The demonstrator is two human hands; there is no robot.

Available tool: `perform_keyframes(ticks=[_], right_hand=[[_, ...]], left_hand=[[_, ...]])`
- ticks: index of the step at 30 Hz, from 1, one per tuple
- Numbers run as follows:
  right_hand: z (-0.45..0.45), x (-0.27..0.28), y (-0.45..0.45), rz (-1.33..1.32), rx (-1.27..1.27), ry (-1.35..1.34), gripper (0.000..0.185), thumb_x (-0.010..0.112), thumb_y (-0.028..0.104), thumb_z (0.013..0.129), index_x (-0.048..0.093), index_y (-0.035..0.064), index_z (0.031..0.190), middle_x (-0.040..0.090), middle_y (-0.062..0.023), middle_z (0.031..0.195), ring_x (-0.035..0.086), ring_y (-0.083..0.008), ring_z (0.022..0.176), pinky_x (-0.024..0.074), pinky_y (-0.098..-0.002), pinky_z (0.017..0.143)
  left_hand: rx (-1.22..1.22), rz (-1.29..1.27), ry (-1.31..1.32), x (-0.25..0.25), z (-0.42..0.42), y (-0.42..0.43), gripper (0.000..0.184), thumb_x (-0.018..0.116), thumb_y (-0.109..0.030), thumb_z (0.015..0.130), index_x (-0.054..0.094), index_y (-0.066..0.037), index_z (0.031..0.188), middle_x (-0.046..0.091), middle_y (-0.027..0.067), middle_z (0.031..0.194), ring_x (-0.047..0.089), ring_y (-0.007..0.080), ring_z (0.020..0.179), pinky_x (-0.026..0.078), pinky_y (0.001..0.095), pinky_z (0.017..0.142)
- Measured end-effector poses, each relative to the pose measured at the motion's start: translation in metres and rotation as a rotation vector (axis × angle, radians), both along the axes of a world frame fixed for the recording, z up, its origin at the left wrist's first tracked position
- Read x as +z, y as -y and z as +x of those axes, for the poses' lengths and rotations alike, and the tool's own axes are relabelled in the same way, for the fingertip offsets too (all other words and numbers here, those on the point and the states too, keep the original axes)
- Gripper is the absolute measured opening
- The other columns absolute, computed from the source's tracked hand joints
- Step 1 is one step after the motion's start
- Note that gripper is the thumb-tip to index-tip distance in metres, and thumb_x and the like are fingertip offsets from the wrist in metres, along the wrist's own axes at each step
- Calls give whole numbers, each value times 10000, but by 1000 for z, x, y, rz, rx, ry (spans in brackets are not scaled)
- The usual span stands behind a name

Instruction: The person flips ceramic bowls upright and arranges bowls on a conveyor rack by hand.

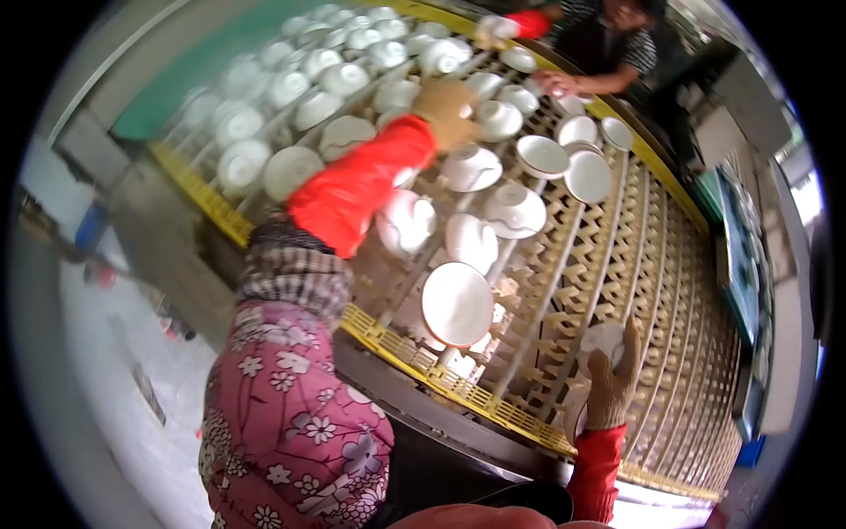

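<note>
A broad pegged rack fills the workspace before me, its near edge lined by a yellow strip; a blue-green tray with dishes stands at the right, and a person is at the far side, one hand among the crockery; white bowls crowd the rack's left and middle, some mouth down, others tipped on edge. My left hand, gloved, is stretched over them; it is blurred, and I cannot say whether its grip holds one; my right hand, low on the near side, has a narrow grip on a pale bowl. The step in hand looks like handling bowls on the pegs; the next move calls, I judge, for a steady rim hold on the right, and for left fingers that avoid knocking the close-packed neighbours.
</note>
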State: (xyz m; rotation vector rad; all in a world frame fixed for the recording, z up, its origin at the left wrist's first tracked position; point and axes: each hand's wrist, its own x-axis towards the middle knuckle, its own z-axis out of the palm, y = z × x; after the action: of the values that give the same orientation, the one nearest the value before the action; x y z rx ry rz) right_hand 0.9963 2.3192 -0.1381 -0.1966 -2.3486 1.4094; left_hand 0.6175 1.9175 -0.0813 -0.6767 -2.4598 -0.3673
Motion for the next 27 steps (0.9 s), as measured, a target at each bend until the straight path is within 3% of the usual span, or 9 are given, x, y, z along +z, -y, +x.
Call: perform_keyframes(ticks=[2, 6, 11, 16, 17, 19, 20, 22, 27], right_hand=[[2, 5, 2, -49, 46, 14, 846, 803, 317, 1003, 487, -24, 1710, 645, -168, 1499, 636, -269, 1338, 530, -405, 1152], [5, 9, 1, -94, 92, 11, 892, 833, 440, 1012, 508, -35, 1693, 651, -179, 1506, 633, -274, 1356, 522, -409, 1166], [9, 16, -10, -174, 114, 6, 731, 763, 284, 1027, 567, -37, 1655, 652, -175, 1543, 637, -281, 1399, 521, -425, 1189], [18, 49, -1, -625, 103, 100, 641, 675, 226, 1044, 597, -16, 1633, 636, -192, 1586, 620, -313, 1453, 512, -442, 1242], [20, 46, -4, -530, 104, 35, 641, 669, 234, 1047, 596, -22, 1630, 636, -195, 1582, 626, -322, 1449, 522, -445, 1236], [21, 37, -12, -490, 117, -47, 676, 652, 301, 1073, 553, -49, 1643, 646, -217, 1553, 653, -335, 1415, 558, -455, 1198], [21, 36, -16, -545, 131, -65, 719, 640, 360, 1096, 513, -70, 1658, 655, -234, 1527, 676, -339, 1385, 583, -461, 1165], [25, 45, -21, -679, 179, -38, 789, 625, 447, 1127, 457, -88, 1683, 653, -254, 1517, 699, -340, 1349, 612, -467, 1126], [-1, 64, -20, -747, 254, -79, 816, 656, 472, 1124, 429, -49, 1710, 646, -248, 1528, 710, -334, 1340, 631, -487, 1104]], left_hand=[[-276, -144, 198, 14, 38, -67, 606, 889, -512, 881, 786, -67, 1279, 788, 203, 1242, 743, 421, 1171, 551, 541, 1063], [-218, -334, 318, -20, 33, -146, 511, 713, -535, 1036, 779, -124, 1333, 816, 191, 1253, 763, 378, 1208, 477, 519, 1185], [-154, -302, 481, 0, 54, -150, 659, 699, -689, 994, 832, -112, 1283, 819, 195, 1271, 730, 415, 1286, 536, 504, 1143], [179, -376, 520, -13, 22, -165, 591, 728, -649, 972, 871, -165, 1278, 802, 177, 1343, 730, 386, 1297, 567, 480, 1104], [198, -359, 616, -11, 8, -169, 483, 709, -528, 1034, 848, -170, 1327, 771, 181, 1430, 745, 347, 1289, 579, 461, 1089], [-27, -147, 601, -19, -16, -150, 520, 730, -533, 1030, 858, -114, 1309, 804, 155, 1400, 765, 348, 1296, 581, 461, 1126], [-239, 0, 274, -30, -26, -131, 426, 685, -425, 1073, 815, -152, 1373, 803, 180, 1364, 776, 356, 1254, 591, 492, 1090], [-287, 82, 73, -30, -21, -113, 382, 636, -336, 1113, 774, -174, 1429, 806, 209, 1284, 776, 386, 1224, 589, 526, 1078], [235, -209, 324, -29, -25, -105, 368, 630, -403, 1107, 803, -126, 1278, 804, 200, 1223, 746, 427, 1221, 588, 508, 1058]])
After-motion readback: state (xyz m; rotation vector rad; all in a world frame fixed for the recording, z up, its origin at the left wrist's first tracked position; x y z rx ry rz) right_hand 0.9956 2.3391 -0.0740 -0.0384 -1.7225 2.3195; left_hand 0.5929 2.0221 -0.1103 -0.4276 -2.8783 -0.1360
